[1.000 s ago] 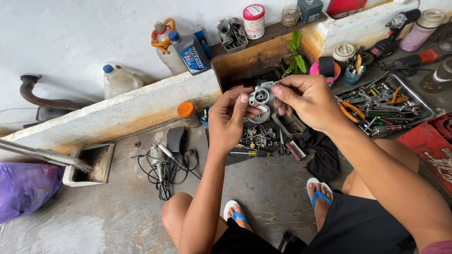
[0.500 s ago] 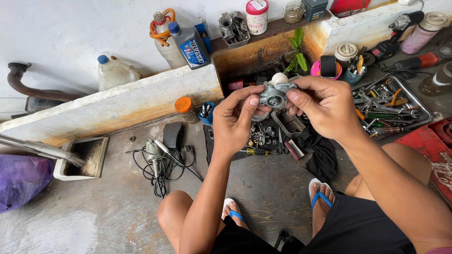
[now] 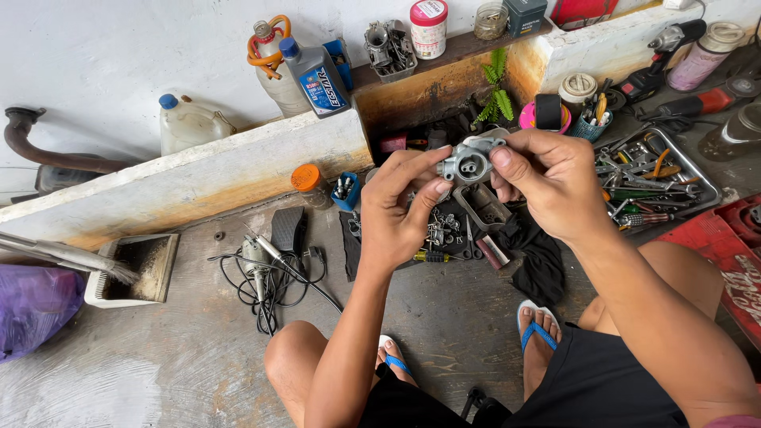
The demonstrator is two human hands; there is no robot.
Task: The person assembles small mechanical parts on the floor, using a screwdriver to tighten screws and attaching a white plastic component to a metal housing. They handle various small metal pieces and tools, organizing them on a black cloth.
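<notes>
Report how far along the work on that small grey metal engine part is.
Done: the grey metal part is off any engine, and a separate dark bowl-shaped piece and small loose parts lie on the floor below. In hand: the left hand and right hand both grip the part, open bores facing up. Left: those loose pieces are not fitted; the tool tray sits alongside.

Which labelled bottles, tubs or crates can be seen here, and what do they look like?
Oil bottle: on the ledge by the wall, grey, blue cap, blue label.
Tub: on the shelf, round, white, red lid.
Tin: right of the tub, dark green, boxy.
Crate: far right on the floor, red, white lettering.
</notes>
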